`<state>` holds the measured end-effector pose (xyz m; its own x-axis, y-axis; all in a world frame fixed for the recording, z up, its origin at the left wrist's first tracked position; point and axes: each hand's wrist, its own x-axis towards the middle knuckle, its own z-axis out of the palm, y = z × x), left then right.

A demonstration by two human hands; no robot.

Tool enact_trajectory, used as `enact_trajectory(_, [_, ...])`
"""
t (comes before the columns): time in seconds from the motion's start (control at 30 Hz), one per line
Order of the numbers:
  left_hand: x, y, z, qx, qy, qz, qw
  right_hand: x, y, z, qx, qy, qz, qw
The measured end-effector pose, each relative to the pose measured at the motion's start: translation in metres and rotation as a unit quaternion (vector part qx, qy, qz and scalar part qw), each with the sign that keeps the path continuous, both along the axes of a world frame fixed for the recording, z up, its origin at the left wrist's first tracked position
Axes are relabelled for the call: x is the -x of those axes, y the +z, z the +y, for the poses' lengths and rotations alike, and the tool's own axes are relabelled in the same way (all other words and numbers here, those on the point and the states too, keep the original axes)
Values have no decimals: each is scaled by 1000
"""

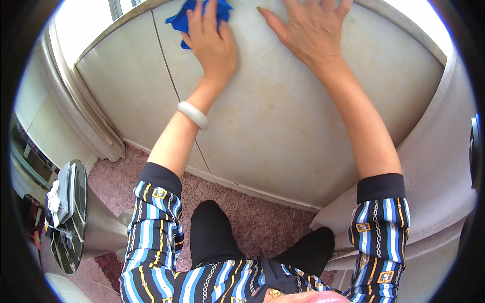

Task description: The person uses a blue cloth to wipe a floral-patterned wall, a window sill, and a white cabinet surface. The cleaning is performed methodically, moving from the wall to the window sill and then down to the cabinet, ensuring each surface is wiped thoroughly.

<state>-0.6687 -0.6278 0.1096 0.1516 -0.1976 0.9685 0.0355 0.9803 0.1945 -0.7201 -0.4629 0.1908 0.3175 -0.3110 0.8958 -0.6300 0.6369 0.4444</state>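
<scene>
A bright blue cloth (178, 21) lies bunched against the pale, marbled tile panel (262, 126) near its top edge. My left hand (211, 48) holds it there, the fingers bent a little over it and their tips cut off by the upper frame edge. A white bangle (192, 115) circles my left wrist. To the right, my right hand (316, 31) rests on the same panel, with its fingers spread, its thumb pointing left and nothing in it. Both arms are stretched forward from striped sleeves.
Curtains hang on the left (93, 106) and right (429, 146) of the panel. At the lower left, a round dark-topped stand (76, 252) carries a grey box (64, 192) and small items. Pinkish carpet (257, 214) covers the floor around my knees, close to the panel's base.
</scene>
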Motion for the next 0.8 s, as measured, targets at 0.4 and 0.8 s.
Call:
enact_trajectory(0.4, [-1, -38, 27, 198, -6, -105, 974, 22, 15, 54, -135, 71, 38, 988])
enact_trajectory(0.8, [8, -60, 110, 310, -138, -187, 922, 23, -20, 114, -135, -15, 12, 991])
